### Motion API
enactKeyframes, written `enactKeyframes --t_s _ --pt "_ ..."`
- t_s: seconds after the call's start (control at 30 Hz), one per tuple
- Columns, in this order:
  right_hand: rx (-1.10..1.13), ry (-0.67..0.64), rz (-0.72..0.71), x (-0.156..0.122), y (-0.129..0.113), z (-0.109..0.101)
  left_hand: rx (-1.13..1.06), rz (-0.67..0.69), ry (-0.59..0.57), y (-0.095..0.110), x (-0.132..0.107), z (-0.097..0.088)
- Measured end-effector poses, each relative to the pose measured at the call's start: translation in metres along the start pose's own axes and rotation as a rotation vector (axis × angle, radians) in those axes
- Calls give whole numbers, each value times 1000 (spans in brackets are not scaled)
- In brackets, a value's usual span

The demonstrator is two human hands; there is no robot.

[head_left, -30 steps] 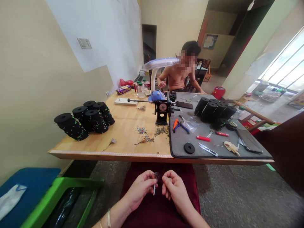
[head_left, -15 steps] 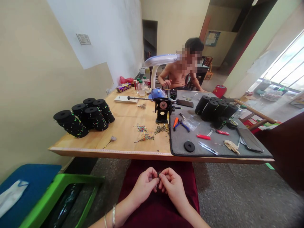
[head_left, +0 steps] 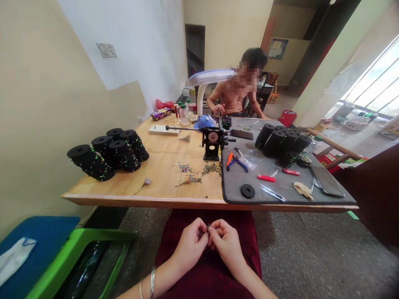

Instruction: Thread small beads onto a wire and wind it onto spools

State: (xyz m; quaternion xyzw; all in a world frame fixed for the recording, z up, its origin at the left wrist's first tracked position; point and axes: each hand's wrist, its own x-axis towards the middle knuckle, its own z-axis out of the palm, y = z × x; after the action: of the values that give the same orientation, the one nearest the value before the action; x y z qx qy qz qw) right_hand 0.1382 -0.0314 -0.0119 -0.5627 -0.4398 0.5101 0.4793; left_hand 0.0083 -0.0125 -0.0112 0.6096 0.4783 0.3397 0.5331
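Observation:
My left hand (head_left: 193,241) and my right hand (head_left: 225,241) meet over the dark red cloth (head_left: 215,276) on my lap, below the table's front edge. Both are closed, with thumbs and forefingers pinched together tip to tip. Something small and dark shows between the fingertips, too little of it to name. On the table beyond them lie small heaps of coloured beads (head_left: 185,167) and brownish pieces (head_left: 211,168). A black foam disc (head_left: 247,190) and silver thread snips (head_left: 272,192) rest on the grey mat (head_left: 237,178).
A black hand-cranked winder (head_left: 212,143) stands mid-table. Black foam stacks (head_left: 120,153) stand left, more foam stacks (head_left: 279,141) right. Pliers (head_left: 237,162) and red-handled tools (head_left: 266,178) lie on the mat. Across the table sits another person (head_left: 235,97). A green stool (head_left: 62,249) is at lower left.
My hands stay pinched together in almost the same place, with slight finger movement. The whole view has shifted a little. Nothing on the table has visibly moved.

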Motion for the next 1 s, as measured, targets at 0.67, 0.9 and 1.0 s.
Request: enactKeyframes --t_s 0.67,0.9,1.0 --pt "74 8 22 0 2 1 -474 -194 -63 10 3 2" --pt "221 -24 167 3 4 -1 -677 -307 -168 15 3 -1" --pt "223 -27 207 2 5 -2 -640 -299 -137 10 4 0"
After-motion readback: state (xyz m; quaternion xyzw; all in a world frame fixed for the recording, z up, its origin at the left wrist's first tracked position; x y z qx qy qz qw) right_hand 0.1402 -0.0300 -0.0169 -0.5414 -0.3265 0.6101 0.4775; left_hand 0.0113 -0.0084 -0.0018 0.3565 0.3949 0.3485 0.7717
